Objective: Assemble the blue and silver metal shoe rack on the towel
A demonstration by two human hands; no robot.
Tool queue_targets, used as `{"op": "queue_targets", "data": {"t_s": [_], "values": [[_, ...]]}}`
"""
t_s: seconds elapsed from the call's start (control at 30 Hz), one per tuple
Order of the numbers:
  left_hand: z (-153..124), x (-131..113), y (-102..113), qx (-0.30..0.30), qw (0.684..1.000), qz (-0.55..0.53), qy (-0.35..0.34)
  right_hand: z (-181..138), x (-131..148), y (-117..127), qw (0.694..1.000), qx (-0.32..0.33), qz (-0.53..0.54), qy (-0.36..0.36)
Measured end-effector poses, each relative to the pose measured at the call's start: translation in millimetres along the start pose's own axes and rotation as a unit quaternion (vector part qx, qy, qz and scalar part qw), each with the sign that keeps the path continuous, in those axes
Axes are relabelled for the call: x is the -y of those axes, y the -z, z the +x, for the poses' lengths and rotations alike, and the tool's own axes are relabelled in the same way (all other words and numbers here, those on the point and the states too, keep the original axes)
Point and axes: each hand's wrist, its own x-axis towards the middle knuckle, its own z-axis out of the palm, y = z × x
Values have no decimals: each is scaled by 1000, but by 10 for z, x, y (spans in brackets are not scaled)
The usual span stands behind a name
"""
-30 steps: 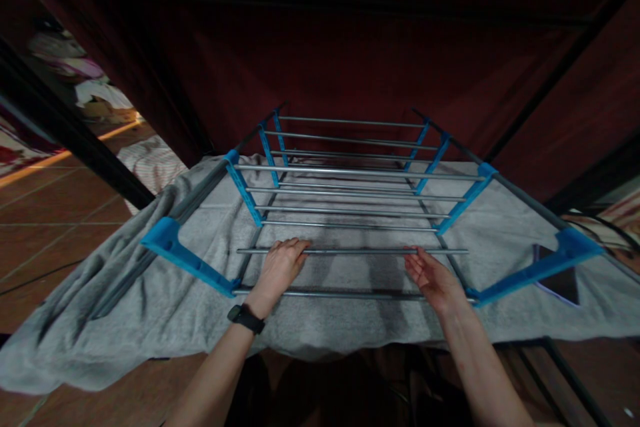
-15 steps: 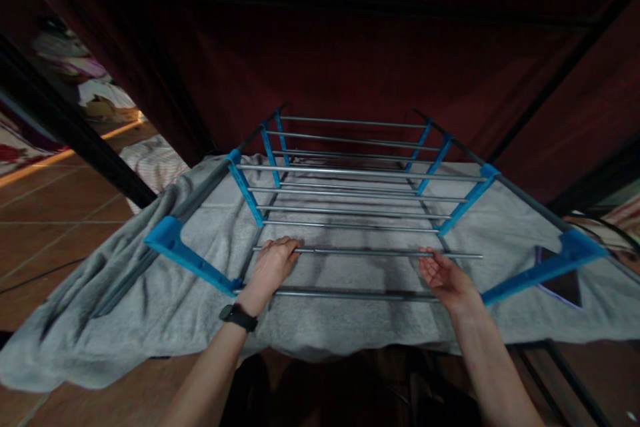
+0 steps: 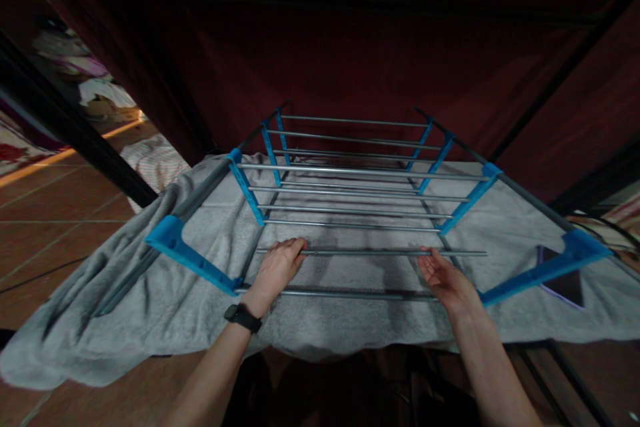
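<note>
A drying rack with blue plastic brackets [image 3: 193, 259] and grey metal rods lies on a grey towel [image 3: 125, 307]. A loose metal rod [image 3: 370, 252] runs across between my hands. My left hand [image 3: 277, 269], with a black watch on the wrist, is curled over the rod's left end. My right hand [image 3: 445, 280] is palm up with fingers bent under the rod near its right end. Just below both hands another rod [image 3: 345, 293] sits fixed between the brackets.
Dark red fabric walls [image 3: 350, 60] with black poles surround the rack. A dark phone-like object [image 3: 560, 280] lies on the towel at right. Tiled floor [image 3: 45, 213] and a striped cloth [image 3: 150, 163] show at left.
The loose rod has slid to the right with both hands on it. My right hand moved right along with it.
</note>
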Motion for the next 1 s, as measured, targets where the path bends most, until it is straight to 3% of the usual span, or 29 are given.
{"op": "queue_targets", "data": {"t_s": [0.33,1.0], "values": [[4,-35,-71,-11,999,-24,-37,15,-41,-20,999,-23,6,-25],[13,-59,-73,21,993,-93,-67,46,-156,-17,999,33,-9,-15]]}}
